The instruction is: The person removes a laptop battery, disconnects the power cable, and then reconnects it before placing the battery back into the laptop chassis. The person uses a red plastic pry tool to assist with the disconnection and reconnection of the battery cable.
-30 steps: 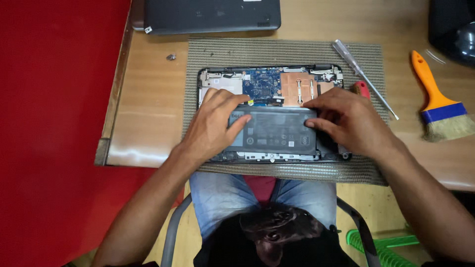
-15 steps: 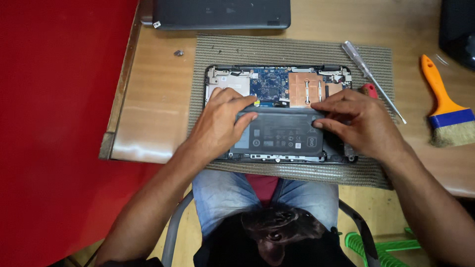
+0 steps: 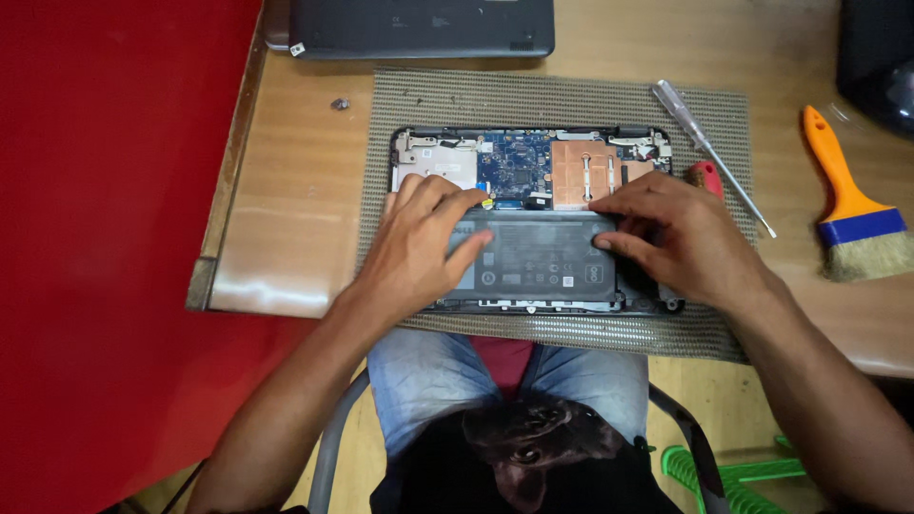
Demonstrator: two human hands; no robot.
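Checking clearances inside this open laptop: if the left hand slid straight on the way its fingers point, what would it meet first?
The left hand points up and right across the battery; it would probably meet the blue circuit board first, though height is unclear.

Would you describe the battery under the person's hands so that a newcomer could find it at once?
On the wooden desk lies a grey woven mat bearing an opened laptop. In its near half sits the battery, a long flat dark-grey slab under the left hand and right hand. Unlike the blue circuit board and copper plate behind it, it is plain and dark.
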